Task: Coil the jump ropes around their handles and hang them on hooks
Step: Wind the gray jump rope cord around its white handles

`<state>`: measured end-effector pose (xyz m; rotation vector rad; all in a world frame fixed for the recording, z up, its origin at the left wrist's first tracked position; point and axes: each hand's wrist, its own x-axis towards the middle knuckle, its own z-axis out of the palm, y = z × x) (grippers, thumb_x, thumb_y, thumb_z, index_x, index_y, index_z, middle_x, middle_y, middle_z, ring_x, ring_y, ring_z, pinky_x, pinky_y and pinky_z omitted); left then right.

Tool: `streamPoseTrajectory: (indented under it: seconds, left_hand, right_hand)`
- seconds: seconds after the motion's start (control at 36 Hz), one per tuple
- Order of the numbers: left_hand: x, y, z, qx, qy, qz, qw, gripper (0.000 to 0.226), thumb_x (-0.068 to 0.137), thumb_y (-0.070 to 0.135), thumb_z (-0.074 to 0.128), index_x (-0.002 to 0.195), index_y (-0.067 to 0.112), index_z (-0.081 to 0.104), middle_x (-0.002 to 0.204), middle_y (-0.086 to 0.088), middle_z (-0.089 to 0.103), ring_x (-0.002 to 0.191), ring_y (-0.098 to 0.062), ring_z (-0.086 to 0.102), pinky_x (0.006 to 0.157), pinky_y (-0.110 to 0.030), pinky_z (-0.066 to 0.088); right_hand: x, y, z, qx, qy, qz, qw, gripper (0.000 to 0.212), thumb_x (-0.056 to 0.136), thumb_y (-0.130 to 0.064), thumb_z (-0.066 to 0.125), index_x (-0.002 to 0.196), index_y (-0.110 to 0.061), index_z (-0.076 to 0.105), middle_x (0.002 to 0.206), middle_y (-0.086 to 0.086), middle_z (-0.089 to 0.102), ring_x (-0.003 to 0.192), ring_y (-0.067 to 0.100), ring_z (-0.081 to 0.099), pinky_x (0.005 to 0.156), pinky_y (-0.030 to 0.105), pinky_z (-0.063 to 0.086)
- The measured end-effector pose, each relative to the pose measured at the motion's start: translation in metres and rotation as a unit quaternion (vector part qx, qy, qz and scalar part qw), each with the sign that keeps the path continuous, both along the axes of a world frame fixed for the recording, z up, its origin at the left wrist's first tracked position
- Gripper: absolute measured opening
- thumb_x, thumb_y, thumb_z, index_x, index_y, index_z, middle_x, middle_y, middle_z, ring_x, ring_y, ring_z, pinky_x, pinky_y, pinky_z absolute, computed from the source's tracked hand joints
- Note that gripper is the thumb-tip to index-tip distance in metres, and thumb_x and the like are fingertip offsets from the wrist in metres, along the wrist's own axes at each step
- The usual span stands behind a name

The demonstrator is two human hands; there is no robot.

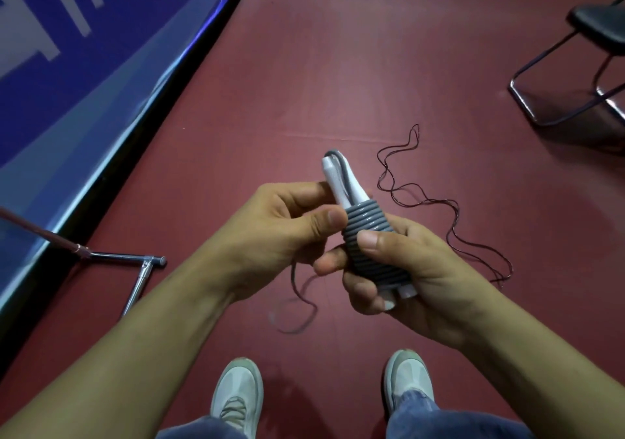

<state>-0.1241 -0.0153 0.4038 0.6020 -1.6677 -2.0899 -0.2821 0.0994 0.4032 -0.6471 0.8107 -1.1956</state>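
Note:
A grey jump rope (367, 232) is wound in tight turns around its two white handles (341, 181), which point up and away from me. My right hand (406, 266) grips the lower part of the bundle, thumb pressed on the coils. My left hand (291, 225) pinches the rope at the top of the coils, thumb against them. A loose tail of the grey rope (301, 300) hangs below my left hand toward the floor. A thin dark red jump rope (439, 202) lies in loops on the floor beyond my hands.
Dark red sports floor (338, 66) all around. A blue barrier board (67, 76) runs along the left, with a metal stand foot (142, 266) beside it. A black chair with a metal frame (575, 76) stands at the top right. My two pale shoes (240, 394) are below.

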Motion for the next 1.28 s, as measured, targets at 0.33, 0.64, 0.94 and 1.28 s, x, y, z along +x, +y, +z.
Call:
streamPoseTrajectory:
  seconds: [0.33, 0.64, 0.94, 1.28]
  left_hand:
    - [0.002, -0.001, -0.001, -0.026, -0.020, 0.080, 0.996, 0.017, 0.083, 0.010, 0.073, 0.100, 0.007, 0.072, 0.100, -0.022, 0.075, 0.054, -0.011, 0.040, 0.048, -0.021, 0.033]
    - [-0.006, 0.000, -0.008, -0.021, -0.034, 0.044, 0.998, 0.017, 0.090, 0.019, 0.075, 0.105, 0.013, 0.077, 0.096, -0.027, 0.059, 0.061, -0.018, 0.025, 0.053, -0.030, 0.024]
    - [-0.006, 0.005, 0.001, 0.085, 0.018, 0.027, 0.996, 0.038, 0.087, 0.009, 0.062, 0.124, 0.006, 0.063, 0.125, -0.010, 0.072, 0.052, -0.004, 0.034, 0.046, -0.018, 0.025]
    - [-0.006, -0.001, -0.010, 0.050, 0.003, 0.060, 0.997, 0.031, 0.088, 0.010, 0.067, 0.119, 0.005, 0.070, 0.094, -0.019, 0.061, 0.053, -0.012, 0.027, 0.048, -0.024, 0.029]
  right_hand:
    - [-0.003, -0.007, 0.001, 0.090, 0.132, 0.007, 0.987, 0.045, 0.095, -0.034, 0.067, 0.115, 0.007, 0.065, 0.098, 0.020, 0.067, 0.090, 0.029, 0.066, 0.091, 0.054, 0.058]
    - [0.022, -0.009, 0.002, 0.091, 0.387, -0.096, 0.913, 0.025, 0.081, -0.002, 0.074, 0.073, -0.012, 0.053, 0.057, 0.003, 0.049, 0.050, 0.017, 0.051, 0.047, 0.034, 0.050]
    - [0.019, -0.007, 0.008, 0.042, 0.377, -0.213, 0.900, 0.038, 0.075, -0.017, 0.084, 0.105, -0.022, 0.060, 0.062, 0.000, 0.060, 0.044, 0.013, 0.051, 0.042, 0.027, 0.041]
    - [0.021, -0.002, 0.002, -0.093, 0.438, -0.269, 0.853, 0.046, 0.078, -0.005, 0.084, 0.112, -0.028, 0.065, 0.101, -0.008, 0.066, 0.067, 0.003, 0.059, 0.056, 0.017, 0.045]
